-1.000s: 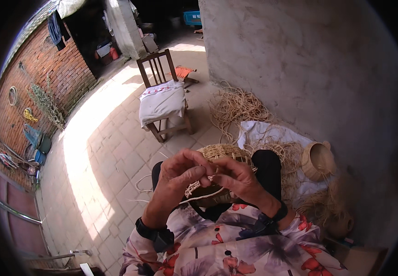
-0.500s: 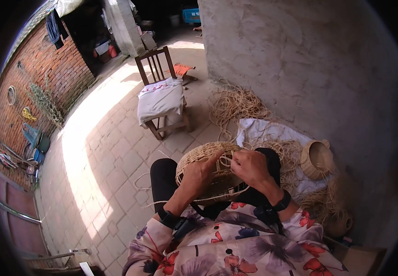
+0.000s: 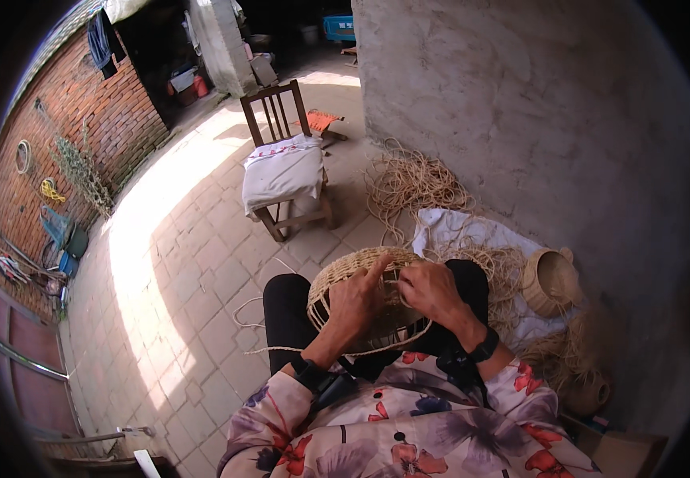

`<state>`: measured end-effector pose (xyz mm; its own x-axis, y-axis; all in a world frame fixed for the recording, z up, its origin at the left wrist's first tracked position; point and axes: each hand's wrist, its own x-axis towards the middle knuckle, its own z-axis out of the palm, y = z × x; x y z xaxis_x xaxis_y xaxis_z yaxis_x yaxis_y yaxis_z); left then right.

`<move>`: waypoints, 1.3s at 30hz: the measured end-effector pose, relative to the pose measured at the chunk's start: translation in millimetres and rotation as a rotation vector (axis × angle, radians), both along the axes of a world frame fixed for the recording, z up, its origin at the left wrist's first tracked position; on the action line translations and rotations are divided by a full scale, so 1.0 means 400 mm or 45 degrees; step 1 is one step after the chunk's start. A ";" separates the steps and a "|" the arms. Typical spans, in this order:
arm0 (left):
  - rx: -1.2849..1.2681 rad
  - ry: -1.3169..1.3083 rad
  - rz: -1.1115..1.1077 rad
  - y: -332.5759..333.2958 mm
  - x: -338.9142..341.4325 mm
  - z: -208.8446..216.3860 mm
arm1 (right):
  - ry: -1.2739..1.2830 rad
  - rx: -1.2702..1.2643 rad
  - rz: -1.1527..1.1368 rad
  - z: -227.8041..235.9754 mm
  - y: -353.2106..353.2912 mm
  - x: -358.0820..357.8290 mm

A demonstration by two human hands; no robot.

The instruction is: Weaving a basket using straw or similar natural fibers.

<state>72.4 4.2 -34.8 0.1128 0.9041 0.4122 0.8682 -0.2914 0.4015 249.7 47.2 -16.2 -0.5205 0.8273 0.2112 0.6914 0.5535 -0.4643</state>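
A partly woven straw basket [image 3: 337, 275] rests on my lap, its open frame of cords turned toward me. My left hand [image 3: 356, 301] grips the basket's near side, with the index finger stretched up along the weave. At the basket's right side my right hand [image 3: 431, 291] is closed, its fingertips pinched at the weave; the cord between them is mostly hidden. A loose straw cord [image 3: 281, 348] trails from the basket across my left wrist, and another loose end lies left of my knee.
Ahead stands a wooden chair [image 3: 283, 171] with a white cloth on its seat. Right of it lies a heap of straw cord [image 3: 413, 179] against the grey wall [image 3: 520, 103]. A finished-looking round basket [image 3: 550, 280] sits on a white sheet [image 3: 441, 227] with more cord.
My right hand's fingers have drawn in closer to the weave, and the pale strand seen between my hands no longer shows. The trailing cord by my left wrist has shifted slightly.
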 end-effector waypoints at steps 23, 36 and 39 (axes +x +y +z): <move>-0.511 -1.120 -0.053 -0.110 -0.161 0.076 | 0.781 -0.187 -0.013 0.064 -0.113 -0.095; -0.214 -0.307 -0.025 -0.059 -0.096 -0.006 | 0.295 0.266 0.097 -0.018 -0.055 -0.150; -0.267 -0.227 0.114 -0.061 -0.088 -0.005 | 0.309 0.228 0.113 -0.023 -0.056 -0.141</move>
